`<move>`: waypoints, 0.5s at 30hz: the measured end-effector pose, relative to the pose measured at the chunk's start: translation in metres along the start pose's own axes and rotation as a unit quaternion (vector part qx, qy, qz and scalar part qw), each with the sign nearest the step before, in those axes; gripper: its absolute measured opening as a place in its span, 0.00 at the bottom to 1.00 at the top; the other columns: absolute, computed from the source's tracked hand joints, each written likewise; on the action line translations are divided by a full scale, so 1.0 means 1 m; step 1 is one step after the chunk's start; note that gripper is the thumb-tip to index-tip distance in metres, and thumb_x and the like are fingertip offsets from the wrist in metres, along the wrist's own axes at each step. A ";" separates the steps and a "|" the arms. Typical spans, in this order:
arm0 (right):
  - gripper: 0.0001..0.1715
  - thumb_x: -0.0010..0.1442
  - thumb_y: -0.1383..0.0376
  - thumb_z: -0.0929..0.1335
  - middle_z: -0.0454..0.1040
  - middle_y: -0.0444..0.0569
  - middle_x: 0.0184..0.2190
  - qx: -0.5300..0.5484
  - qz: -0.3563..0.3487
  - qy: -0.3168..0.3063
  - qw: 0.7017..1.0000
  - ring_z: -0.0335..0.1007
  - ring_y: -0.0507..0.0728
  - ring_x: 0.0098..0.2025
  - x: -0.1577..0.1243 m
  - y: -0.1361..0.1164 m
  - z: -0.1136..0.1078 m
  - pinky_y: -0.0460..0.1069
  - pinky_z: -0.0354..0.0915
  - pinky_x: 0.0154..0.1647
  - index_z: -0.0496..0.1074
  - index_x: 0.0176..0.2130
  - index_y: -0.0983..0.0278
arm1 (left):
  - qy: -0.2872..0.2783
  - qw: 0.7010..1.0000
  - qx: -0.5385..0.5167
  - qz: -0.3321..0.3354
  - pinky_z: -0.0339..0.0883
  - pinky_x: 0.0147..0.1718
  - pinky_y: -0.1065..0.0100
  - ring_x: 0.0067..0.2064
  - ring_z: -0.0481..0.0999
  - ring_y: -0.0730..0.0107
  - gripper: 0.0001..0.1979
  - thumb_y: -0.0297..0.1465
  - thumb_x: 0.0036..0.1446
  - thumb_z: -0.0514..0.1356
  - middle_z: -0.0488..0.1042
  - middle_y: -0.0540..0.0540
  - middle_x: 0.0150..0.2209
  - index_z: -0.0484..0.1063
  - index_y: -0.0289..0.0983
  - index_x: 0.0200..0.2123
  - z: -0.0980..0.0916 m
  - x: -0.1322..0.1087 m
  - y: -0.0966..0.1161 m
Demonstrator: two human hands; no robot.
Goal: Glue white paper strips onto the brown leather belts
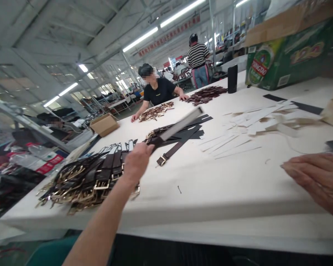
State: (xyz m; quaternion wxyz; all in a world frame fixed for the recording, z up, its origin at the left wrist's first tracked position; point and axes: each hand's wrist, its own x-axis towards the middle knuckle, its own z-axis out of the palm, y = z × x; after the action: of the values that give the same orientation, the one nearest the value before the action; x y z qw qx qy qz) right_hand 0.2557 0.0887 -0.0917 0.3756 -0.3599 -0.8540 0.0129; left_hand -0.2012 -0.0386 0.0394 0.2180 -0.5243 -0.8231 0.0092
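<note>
Flat, pale grey belt strip with a dark near end (pixel 180 123) extends from the left hand (pixel 138 159) above the white table (pixel 208 188). Orientation: slanted, far end directed up and to the right, blurred. In this view the strip crosses in front of a stack of flat, dark straps (pixel 175 139). The left hand is closed around the dark near end, thumb on top.

The right hand (pixel 320 181) is located at the right edge of the view, fingers extended and held together. Contact between it and the table cannot be determined.

Adjacent items:
- Left of the left hand: a large heap of dark brown straps with gold-coloured metal buckles (pixel 100 181), buckles toward the near table edge.
- Just beside the stack, near side: a single dark brown strap with a square gold-coloured buckle (pixel 180 144), laid flat.
- Beyond the right hand: loose, thin white and beige strips (pixel 266 120).

Across the table, a co-worker in a black T-shirt (pixel 159 94) has both hands near piles of small brown pieces.
</note>
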 end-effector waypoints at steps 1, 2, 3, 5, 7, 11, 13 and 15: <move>0.25 0.70 0.48 0.57 0.77 0.54 0.42 0.004 -0.011 -0.013 1.000 0.72 0.65 0.48 0.001 0.000 0.003 0.62 0.63 0.57 0.76 0.39 0.57 | 0.002 0.999 0.020 -0.047 0.67 0.35 0.61 0.38 0.75 0.55 0.23 0.42 0.71 0.43 0.74 0.35 0.38 0.70 0.31 0.41 -0.003 0.010 -0.028; 0.21 0.70 0.51 0.59 0.77 0.53 0.43 0.005 -0.032 -0.028 0.999 0.72 0.65 0.48 0.001 0.001 0.007 0.62 0.63 0.56 0.75 0.40 0.57 | -0.002 0.996 0.037 -0.086 0.67 0.36 0.58 0.39 0.75 0.51 0.23 0.41 0.70 0.44 0.74 0.32 0.37 0.70 0.29 0.41 -0.004 0.018 -0.054; 0.18 0.70 0.54 0.60 0.76 0.52 0.44 0.007 -0.051 -0.039 0.998 0.71 0.65 0.48 0.000 0.003 0.011 0.63 0.64 0.55 0.75 0.42 0.57 | -0.008 0.991 0.051 -0.124 0.67 0.36 0.55 0.40 0.76 0.47 0.23 0.39 0.69 0.45 0.74 0.28 0.37 0.70 0.27 0.41 -0.003 0.024 -0.076; 0.16 0.69 0.56 0.61 0.75 0.51 0.45 0.011 -0.059 -0.036 0.998 0.71 0.65 0.49 -0.003 0.007 0.023 0.62 0.65 0.53 0.74 0.45 0.57 | -0.013 0.981 0.077 -0.176 0.67 0.39 0.46 0.45 0.74 0.35 0.21 0.36 0.66 0.48 0.72 0.20 0.41 0.70 0.22 0.43 0.005 0.027 -0.101; 0.13 0.68 0.58 0.62 0.75 0.49 0.46 0.027 -0.066 -0.035 0.997 0.71 0.64 0.49 -0.006 0.010 0.035 0.61 0.66 0.53 0.73 0.46 0.57 | -0.016 0.982 0.083 -0.170 0.63 0.45 0.39 0.53 0.68 0.28 0.23 0.37 0.65 0.50 0.69 0.17 0.49 0.68 0.21 0.49 0.022 0.026 -0.098; 0.10 0.68 0.60 0.64 0.74 0.49 0.46 0.049 -0.070 -0.037 0.996 0.70 0.63 0.50 -0.008 0.013 0.047 0.59 0.67 0.52 0.73 0.47 0.56 | -0.087 0.996 -0.001 -0.016 0.62 0.53 0.52 0.57 0.69 0.43 0.30 0.47 0.65 0.52 0.70 0.31 0.54 0.62 0.33 0.61 0.069 0.030 -0.032; 0.11 0.68 0.60 0.64 0.74 0.49 0.46 0.049 -0.072 -0.035 0.996 0.70 0.63 0.50 -0.008 0.016 0.048 0.59 0.67 0.52 0.72 0.48 0.56 | -0.132 0.989 -0.048 0.043 0.65 0.48 0.61 0.53 0.72 0.52 0.31 0.51 0.62 0.54 0.72 0.37 0.53 0.63 0.38 0.61 0.089 0.038 0.005; 0.11 0.68 0.61 0.64 0.74 0.49 0.46 0.050 -0.073 -0.040 0.995 0.69 0.62 0.51 -0.008 0.017 0.047 0.58 0.68 0.52 0.72 0.49 0.57 | -0.162 0.981 -0.075 0.070 0.66 0.43 0.65 0.50 0.74 0.54 0.28 0.52 0.61 0.56 0.74 0.38 0.49 0.69 0.38 0.55 0.101 0.047 0.031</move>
State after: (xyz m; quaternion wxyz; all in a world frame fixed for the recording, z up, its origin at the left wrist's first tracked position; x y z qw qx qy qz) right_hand 0.2391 0.1085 -0.1357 0.3591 -0.2762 -0.8905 0.0425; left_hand -0.2283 0.0379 -0.0436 0.0405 -0.5871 -0.8071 0.0471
